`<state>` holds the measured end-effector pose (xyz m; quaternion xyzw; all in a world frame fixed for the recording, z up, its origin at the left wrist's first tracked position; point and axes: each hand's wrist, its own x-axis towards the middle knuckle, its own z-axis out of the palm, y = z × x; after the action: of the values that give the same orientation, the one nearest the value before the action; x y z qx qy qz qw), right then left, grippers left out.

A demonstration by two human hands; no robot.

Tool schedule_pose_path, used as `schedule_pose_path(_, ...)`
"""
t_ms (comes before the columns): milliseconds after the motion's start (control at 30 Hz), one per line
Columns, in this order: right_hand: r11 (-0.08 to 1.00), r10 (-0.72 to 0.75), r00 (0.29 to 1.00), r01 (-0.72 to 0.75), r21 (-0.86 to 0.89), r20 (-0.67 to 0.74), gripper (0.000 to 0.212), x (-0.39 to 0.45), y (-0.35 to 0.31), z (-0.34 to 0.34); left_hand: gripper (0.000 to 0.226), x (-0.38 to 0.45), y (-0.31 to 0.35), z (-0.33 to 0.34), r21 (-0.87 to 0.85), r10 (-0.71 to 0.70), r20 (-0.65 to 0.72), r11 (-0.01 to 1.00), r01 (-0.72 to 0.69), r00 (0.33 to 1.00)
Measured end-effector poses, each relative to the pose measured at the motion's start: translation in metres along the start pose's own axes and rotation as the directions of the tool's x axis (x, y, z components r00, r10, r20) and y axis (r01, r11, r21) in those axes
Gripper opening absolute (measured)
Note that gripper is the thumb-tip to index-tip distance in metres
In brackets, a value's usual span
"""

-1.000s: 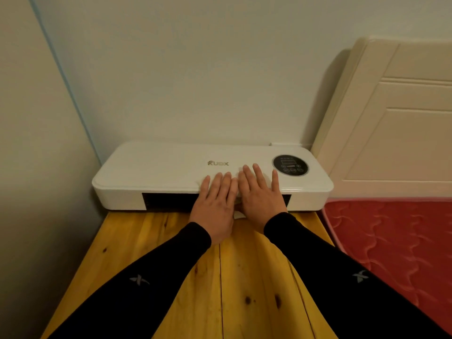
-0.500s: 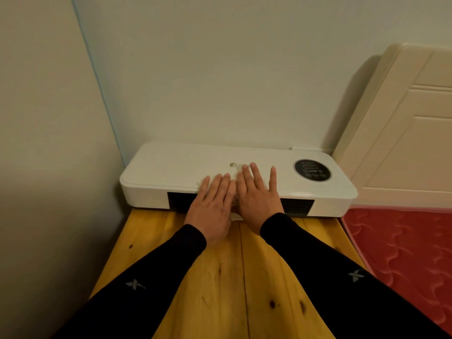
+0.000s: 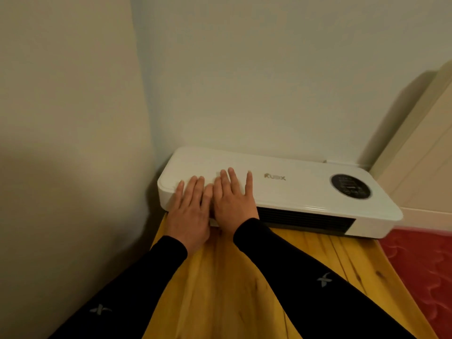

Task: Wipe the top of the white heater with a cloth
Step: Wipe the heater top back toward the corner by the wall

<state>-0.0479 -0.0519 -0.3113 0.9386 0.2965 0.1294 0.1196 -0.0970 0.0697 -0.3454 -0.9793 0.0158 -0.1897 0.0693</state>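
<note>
Flatly, both hands, left hand (image 3: pixel 189 217) and right hand (image 3: pixel 232 204), press the heater (image 3: pixel 300 189).

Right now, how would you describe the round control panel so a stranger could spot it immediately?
A white heater lies where the walls meet, at the far end of a wooden table. The control panel is the black disc on the heater's top near its right end, the only dark mark there besides a small logo.

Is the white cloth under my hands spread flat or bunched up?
Cannot tell: both hands, left hand and right hand, lie flat over it on the white heater, hiding nearly all the cloth.
</note>
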Motion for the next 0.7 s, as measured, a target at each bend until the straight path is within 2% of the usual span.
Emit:
schedule_pose_path(433,0.998,-0.044,0.999,0.044,0.041,-0.009,0.062,0.038,-0.063,-0.012,0.069,-0.015,-0.062,0.012,-0.080,-0.155,0.035,0.984,0.157,0.987)
schedule_pose_path(533,0.998,-0.045,0.999,0.046,0.051,-0.014,0.061,0.044,-0.073,-0.013,0.068,-0.017,-0.071,0.014,-0.164,-0.181,0.040,0.969,0.185,0.983)
schedule_pose_path(700,0.995,-0.060,0.998,0.061,0.082,-0.022,0.058,0.051,-0.086,-0.018,0.079,-0.016,-0.082,0.011,-0.367,-0.240,0.124,0.890,0.269,0.963)
